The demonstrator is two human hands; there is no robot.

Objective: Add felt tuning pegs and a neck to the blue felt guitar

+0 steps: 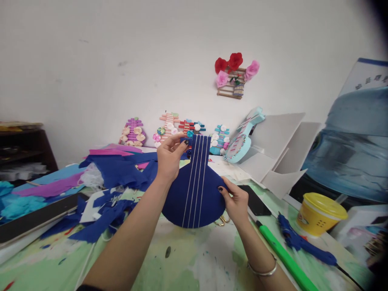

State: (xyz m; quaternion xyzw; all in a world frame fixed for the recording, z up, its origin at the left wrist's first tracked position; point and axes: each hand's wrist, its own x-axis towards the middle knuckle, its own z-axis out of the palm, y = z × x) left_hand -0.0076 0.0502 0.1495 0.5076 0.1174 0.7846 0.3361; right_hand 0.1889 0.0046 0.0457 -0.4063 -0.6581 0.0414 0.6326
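Observation:
A dark blue model lute (195, 194) with a round body, a straight neck and several white strings stands upright before me, above the table. At the upper left of its neck, my left hand (170, 155) pinches a small blue strip (186, 140) between thumb and fingers. Whether that strip is fixed to the neck I cannot tell. The right edge of the body is gripped by my right hand (235, 199), thumb in front and fingers partly hidden behind. Gold-coloured scissors handles (223, 220) show just below the lute's lower right edge.
Blue paper scraps (118, 206) and a dark flat case (39, 216) lie left. To the right are a black phone (256, 200), a green-handled tool (285, 254), a blue glue gun (303, 242) and a yellow tub (319, 214). Finished model instruments (133, 131) lean against the wall.

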